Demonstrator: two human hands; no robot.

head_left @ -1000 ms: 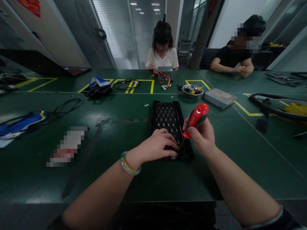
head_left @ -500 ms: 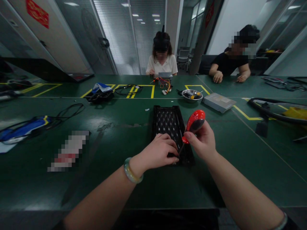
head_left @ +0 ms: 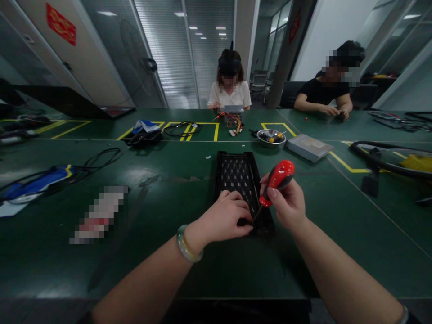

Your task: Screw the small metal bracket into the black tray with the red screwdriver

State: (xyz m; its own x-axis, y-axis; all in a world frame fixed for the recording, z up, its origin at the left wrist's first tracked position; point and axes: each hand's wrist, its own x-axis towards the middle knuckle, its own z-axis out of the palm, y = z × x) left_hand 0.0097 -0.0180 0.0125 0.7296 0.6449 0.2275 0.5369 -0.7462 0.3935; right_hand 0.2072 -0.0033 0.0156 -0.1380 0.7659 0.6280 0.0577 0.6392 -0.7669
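A black rectangular frame (head_left: 236, 173) with rows of small light marks lies on the green table in front of me. My right hand (head_left: 289, 202) is closed around the handle of a red and black screwdriver (head_left: 281, 173). The screwdriver tilts, its shaft running down and left to the near end of the frame. Over that same end, my left hand (head_left: 232, 217) rests with bent fingers, thumb and fingertips drawn together beside the screwdriver's tip. What lies between those fingertips is hidden.
A metal bowl (head_left: 271, 137) with small parts and a flat grey box (head_left: 308, 147) stand behind the frame. Bundled wires (head_left: 233, 121) lie before a person opposite (head_left: 230, 92); another person (head_left: 324, 94) sits at right. A blue pouch (head_left: 40, 181) and cables lie left.
The screwdriver handle has tipped slightly right and down, with my right hand's grip shifted. My left hand stays at the frame. The person at right has brought their hands together.
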